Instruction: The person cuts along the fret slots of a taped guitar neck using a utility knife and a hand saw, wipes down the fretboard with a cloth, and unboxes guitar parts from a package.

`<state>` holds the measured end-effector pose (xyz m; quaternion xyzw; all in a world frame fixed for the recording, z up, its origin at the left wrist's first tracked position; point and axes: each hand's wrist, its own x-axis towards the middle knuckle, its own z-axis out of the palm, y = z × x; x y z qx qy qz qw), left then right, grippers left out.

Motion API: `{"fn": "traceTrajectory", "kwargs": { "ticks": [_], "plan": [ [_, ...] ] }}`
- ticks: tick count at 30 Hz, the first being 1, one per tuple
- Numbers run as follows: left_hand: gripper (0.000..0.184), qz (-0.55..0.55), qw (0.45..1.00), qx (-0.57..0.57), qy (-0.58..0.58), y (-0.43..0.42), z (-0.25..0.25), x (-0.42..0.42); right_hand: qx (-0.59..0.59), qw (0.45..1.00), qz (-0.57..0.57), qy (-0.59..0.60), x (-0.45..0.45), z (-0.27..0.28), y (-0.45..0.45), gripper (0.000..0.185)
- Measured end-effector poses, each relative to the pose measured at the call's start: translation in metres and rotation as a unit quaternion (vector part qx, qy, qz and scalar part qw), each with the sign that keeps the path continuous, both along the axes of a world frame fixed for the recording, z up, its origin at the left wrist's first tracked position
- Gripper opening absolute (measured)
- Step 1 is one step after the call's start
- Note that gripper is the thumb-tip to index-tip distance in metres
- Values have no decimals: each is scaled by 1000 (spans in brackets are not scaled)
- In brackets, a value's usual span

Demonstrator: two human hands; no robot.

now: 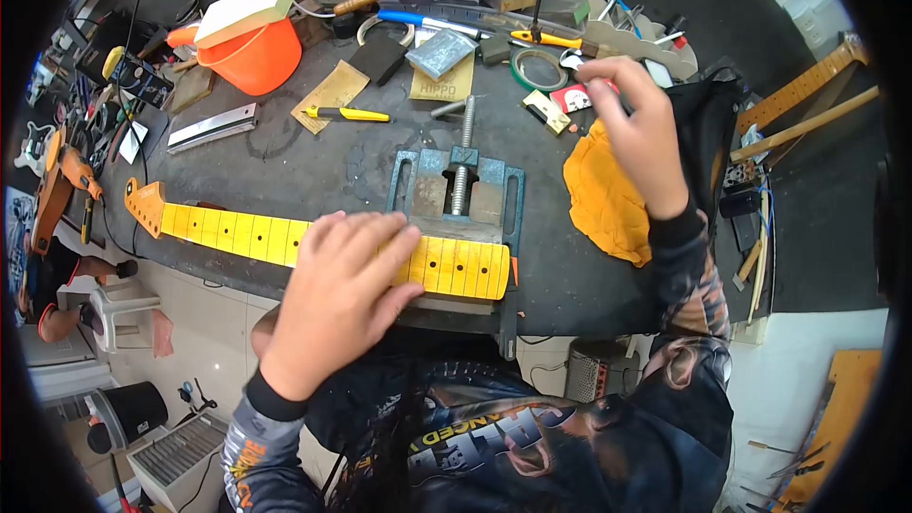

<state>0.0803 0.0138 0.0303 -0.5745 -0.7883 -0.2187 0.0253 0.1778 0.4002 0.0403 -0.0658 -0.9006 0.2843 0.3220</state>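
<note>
A guitar neck with a yellow fretboard [456,266] lies along the front edge of the dark workbench, its headstock [145,207] at the left. My left hand [347,285] rests on the middle of the fretboard, fingers spread and holding nothing. Beyond the neck's right end stands a blue metal vise [513,199] with a threaded screw. My right hand [638,128] is raised over an orange cloth [608,195], thumb and index finger close together near a small white item [571,59]. Whether anything is between those fingertips cannot be made out.
An orange bucket [252,59], a yellow cutter [351,115], sandpaper [332,95], a metal bar [213,128] and a green tape roll [539,68] lie on the bench [313,166]. Files and tools crowd the back. Another person's leg [62,321] shows at far left.
</note>
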Motion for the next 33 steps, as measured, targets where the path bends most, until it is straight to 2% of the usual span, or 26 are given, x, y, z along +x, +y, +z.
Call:
{"fn": "traceTrajectory", "kwargs": {
  "ticks": [5, 14, 17, 19, 22, 25, 29, 32, 33],
  "plan": [
    [57, 19, 998, 2, 58, -10, -15, 14, -65, 994, -60, -60, -7, -28, 76, 23],
    [47, 32, 995, 34, 84, -24, -26, 26, -109, 988, -65, -86, -2, -32, 47, 23],
    [48, 47, 994, 44, 83, -21, -20, 28, -84, 989, -66, -102, -1, -30, 43, 22],
    [50, 59, 994, 48, 81, -12, -12, 31, -42, 994, -61, -75, 1, -21, 32, 19],
    [51, 42, 994, 43, 95, -14, -13, 36, -49, 996, -58, -51, 3, -12, 40, 19],
    [51, 28, 993, 42, 107, -16, -11, 36, -76, 989, -116, -51, 6, 9, 43, 21],
    [52, 24, 993, 54, 101, -12, -5, 33, -112, 983, -143, -7, -2, 31, 86, 23],
    [52, 33, 993, 31, 107, -11, -3, 34, -193, 974, -103, 58, -18, 68, 106, 32],
    [51, 29, 993, 31, 107, -10, -4, 33, -175, 975, -80, 107, -30, 69, 128, 36]
  ]
}}
